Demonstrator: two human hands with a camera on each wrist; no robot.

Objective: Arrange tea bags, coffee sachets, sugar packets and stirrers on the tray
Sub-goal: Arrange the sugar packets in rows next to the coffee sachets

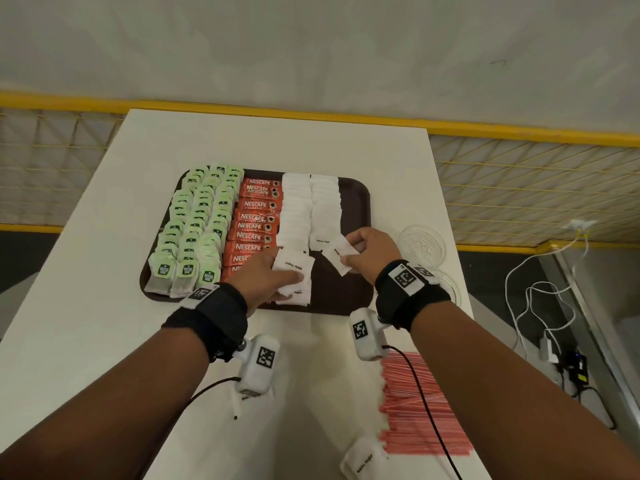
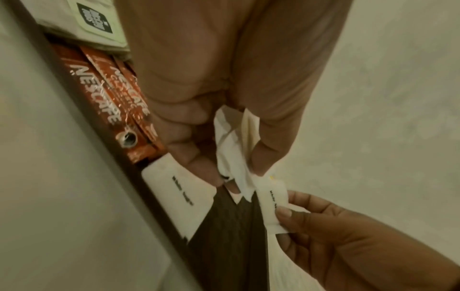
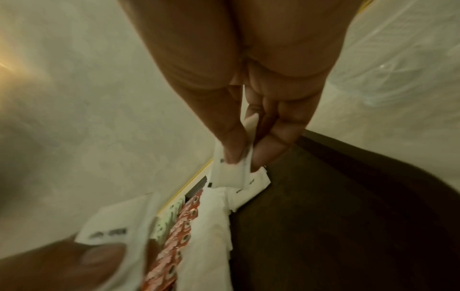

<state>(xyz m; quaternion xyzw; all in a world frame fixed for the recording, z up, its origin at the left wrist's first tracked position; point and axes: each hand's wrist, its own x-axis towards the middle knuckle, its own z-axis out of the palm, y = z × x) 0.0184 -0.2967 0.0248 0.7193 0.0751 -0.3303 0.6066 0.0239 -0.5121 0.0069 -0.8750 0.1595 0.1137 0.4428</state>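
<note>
A dark brown tray carries columns of green tea bags, red coffee sachets and two columns of white sugar packets. Over the tray's near edge my left hand grips a small bunch of sugar packets. One more packet lies flat below it beside the coffee sachets. My right hand pinches a single sugar packet between thumb and fingers, just above the near end of the right sugar column. Pink stirrers lie on the table near me.
The white table holds a loose sugar packet at its near edge and clear glass dishes right of the tray. The tray's right strip is bare. Cables and a charger hang off to the right.
</note>
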